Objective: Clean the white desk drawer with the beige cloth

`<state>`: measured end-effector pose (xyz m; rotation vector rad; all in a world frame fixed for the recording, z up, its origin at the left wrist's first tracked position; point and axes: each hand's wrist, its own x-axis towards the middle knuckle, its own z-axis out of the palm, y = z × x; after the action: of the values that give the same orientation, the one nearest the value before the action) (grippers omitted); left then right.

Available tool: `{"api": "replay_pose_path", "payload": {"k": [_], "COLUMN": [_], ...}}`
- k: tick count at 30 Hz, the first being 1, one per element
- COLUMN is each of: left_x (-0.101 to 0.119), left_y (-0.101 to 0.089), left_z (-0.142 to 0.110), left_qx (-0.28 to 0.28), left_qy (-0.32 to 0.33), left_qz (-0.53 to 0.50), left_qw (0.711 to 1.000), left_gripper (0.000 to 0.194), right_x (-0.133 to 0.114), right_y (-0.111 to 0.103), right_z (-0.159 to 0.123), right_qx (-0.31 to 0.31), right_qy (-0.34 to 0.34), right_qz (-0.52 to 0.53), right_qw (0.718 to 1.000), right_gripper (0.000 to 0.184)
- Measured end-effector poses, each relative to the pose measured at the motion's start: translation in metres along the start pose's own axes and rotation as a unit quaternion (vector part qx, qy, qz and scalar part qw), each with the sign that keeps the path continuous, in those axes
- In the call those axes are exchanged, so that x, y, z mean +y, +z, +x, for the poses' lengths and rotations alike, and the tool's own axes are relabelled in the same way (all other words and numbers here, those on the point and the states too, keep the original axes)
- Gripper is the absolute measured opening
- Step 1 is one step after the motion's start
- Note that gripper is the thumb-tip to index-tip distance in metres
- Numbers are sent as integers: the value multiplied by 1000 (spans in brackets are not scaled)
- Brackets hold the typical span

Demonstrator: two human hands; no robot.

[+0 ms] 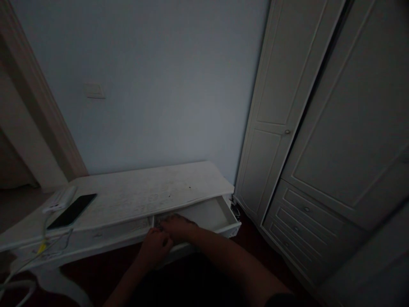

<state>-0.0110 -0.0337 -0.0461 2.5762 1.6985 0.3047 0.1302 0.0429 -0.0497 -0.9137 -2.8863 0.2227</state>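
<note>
A drawer (207, 215) at the right end of the white desk (153, 183) is pulled out, and its inside shows pale. My right hand (177, 226) reaches over the drawer's front into its left end, with the fingers bent down and close together. My left hand (156, 245) is curled just in front of it, with its fingertips near or touching the right hand's fingers. Something small may be between the fingers, but the dim light and the hands themselves hide what it is.
A dark phone (73, 211) and a white power strip (60, 199) with cables lie on the desk's left end. A white wardrobe (271, 162) stands at the right. Dark cords (235, 209) sit beside the desk's right end. A switch (94, 91) is on the blue wall.
</note>
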Motion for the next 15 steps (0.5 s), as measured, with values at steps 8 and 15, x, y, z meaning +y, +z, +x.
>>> {"api": "replay_pose_path", "payload": {"k": [8, 15], "left_x": [1, -1], "left_y": [-4, 2], "left_z": [-1, -2], "left_qx": [-5, 8], "left_qy": [-2, 7], "left_qz": [-15, -24], "left_qw": [1000, 1000], "left_gripper": [36, 38], "right_x": [34, 93], "right_y": [3, -7], "right_z": [-15, -58], "right_qx": [-30, 33], "right_qy": [48, 244], "right_qz": [68, 68], "right_qw": [996, 967], "right_gripper": [75, 71]}}
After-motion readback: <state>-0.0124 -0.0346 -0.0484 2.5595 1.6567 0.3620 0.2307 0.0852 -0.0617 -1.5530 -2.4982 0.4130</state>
